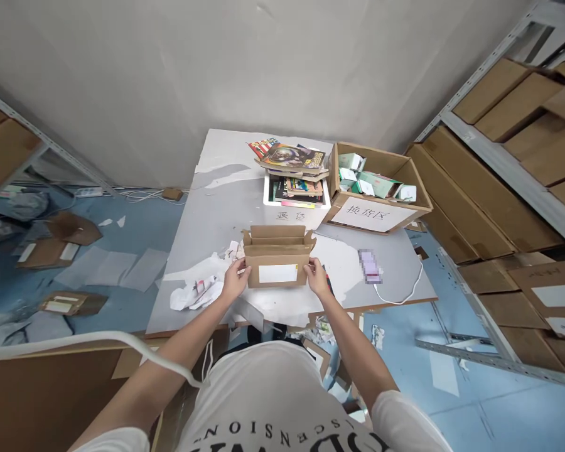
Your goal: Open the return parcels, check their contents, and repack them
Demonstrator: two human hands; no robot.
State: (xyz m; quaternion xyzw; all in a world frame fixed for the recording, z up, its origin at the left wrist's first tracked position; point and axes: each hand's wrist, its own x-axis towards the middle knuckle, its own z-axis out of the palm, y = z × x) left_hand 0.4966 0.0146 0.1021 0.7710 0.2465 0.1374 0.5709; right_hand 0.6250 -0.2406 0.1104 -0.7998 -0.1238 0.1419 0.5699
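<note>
A small brown cardboard box [277, 257] with raised flaps and a white label on its near side stands at the front of the table. My left hand [236, 278] grips its left end, fingers curled on the edge. At the opposite end my right hand [316, 276] holds the box in the same way. Something red and black, too covered to name, lies just beside my right hand. Crumpled white paper [198, 292] rests to the left of my left hand.
Behind the box, a white bin [295, 215] holds stacked books [294, 157]. Right of it stands a cardboard carton [419, 176] of small green-and-white boxes. A phone [370, 266] on a cable lies at the table's right. Shelves [499, 150] with cartons flank the table; papers litter the floor.
</note>
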